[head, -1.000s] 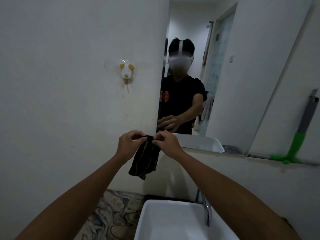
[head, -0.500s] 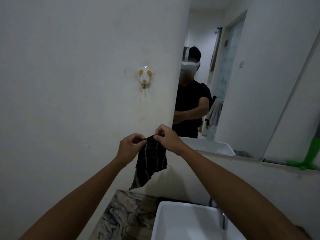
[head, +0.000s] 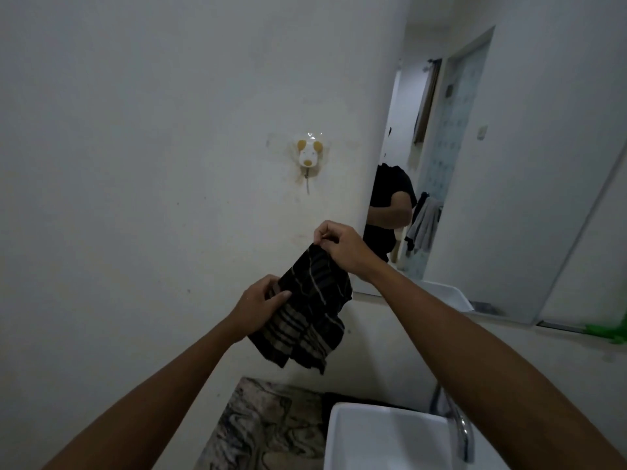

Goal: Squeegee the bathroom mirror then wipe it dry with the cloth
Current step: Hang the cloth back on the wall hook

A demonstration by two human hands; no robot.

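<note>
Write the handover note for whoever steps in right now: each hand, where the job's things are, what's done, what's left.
Left hand: grips the dark striped cloth at its left side, thumb on top.
Right hand: pinches the cloth's top corner, held higher than the left.
Cloth: hangs between both hands in front of the wall, left of the mirror, above the sink; not touching the glass.
Squeegee: only its green part shows, on the ledge at the far right edge.
Done: squeegee looks set down; cloth is in hand.
Left: bring the cloth to the mirror and wipe it dry. Whether the glass is wet cannot be told.
</note>
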